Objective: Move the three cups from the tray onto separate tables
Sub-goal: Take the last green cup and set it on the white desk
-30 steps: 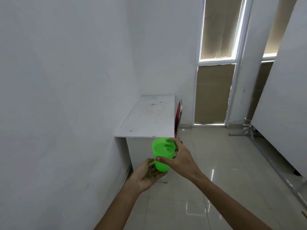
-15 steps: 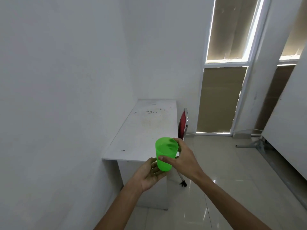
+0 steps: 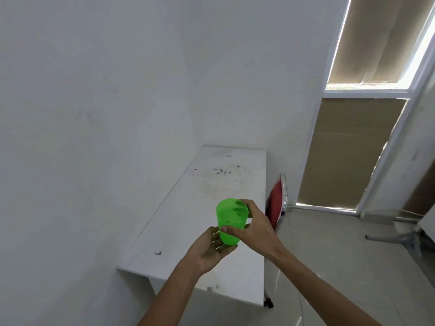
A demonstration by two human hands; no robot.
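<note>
A bright green plastic cup [image 3: 231, 221] is held upright in the air over the near half of a white table [image 3: 211, 191]. My right hand [image 3: 255, 228] grips its side, thumb across the front and fingers round the back. My left hand [image 3: 210, 251] is cupped palm-up under its base, touching it. The tray and the other two cups are out of view.
The table stands along the white wall on the left, with dark specks and a stain on its top. A red chair [image 3: 276, 203] is tucked at its right side. Glossy tiled floor [image 3: 341, 267] lies to the right, with a metal stand foot [image 3: 397, 238] and covered windows behind.
The table has come much closer and now lies beneath my hands. Both hands keep the same hold on the green cup.
</note>
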